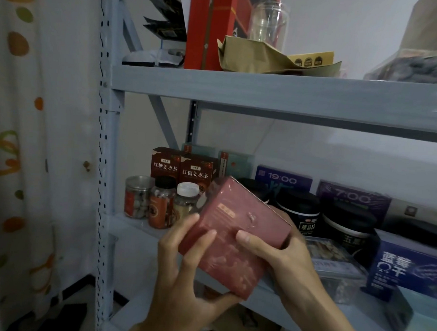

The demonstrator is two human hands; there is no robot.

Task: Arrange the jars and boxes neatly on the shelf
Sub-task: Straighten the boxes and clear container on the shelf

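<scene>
mid-placement: film-wrapped dark-red box (pixel 231 239) gripped tilted in both hands, left hand (pixel 189 270) and right hand (pixel 281 254) curled round its sides, held before the middle shelf (pixel 138 234) (jars and boxes behind). next, probably: level, slide into a gap.

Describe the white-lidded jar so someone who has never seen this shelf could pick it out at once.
On the grey metal shelf, look at the middle level's left end, where three jars stand before two brown tea boxes. The white-lidded jar is rightmost, beside the black-lidded jar; it alone has a white lid.
</scene>
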